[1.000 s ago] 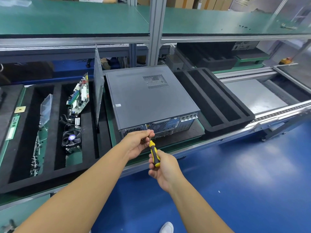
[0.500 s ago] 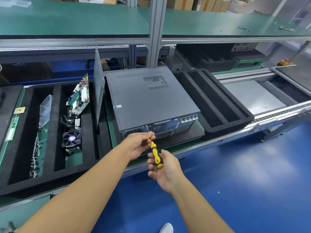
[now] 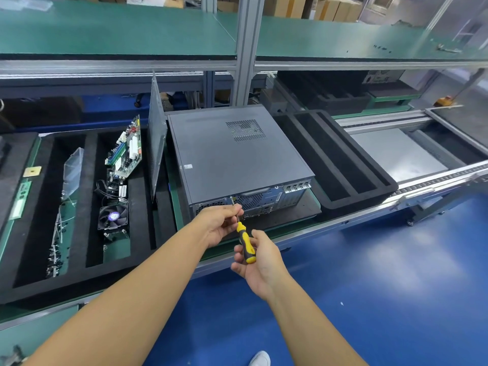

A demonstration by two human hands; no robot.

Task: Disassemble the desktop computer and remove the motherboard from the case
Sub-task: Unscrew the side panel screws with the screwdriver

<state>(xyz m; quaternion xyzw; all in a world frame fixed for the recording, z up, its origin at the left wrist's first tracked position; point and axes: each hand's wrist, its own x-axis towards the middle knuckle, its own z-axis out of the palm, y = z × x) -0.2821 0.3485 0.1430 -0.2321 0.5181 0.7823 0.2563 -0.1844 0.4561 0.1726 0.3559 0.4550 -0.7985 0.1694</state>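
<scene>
A dark grey desktop computer case lies flat on the bench, its rear panel facing me and its lid closed. My right hand grips the yellow and black handle of a screwdriver. The metal shaft points up toward the top edge of the case's rear panel. My left hand pinches the shaft just below the tip, close against the rear panel. The tip itself is hidden behind my left fingers.
A black foam tray on the left holds a motherboard, a cooling fan, a clear bag and small parts. A loose side panel stands upright between tray and case. Another foam tray lies to the right.
Both hands and the screwdriver stay at the case's rear edge; the handle has shifted slightly lower and to the right in my right hand's grip.
</scene>
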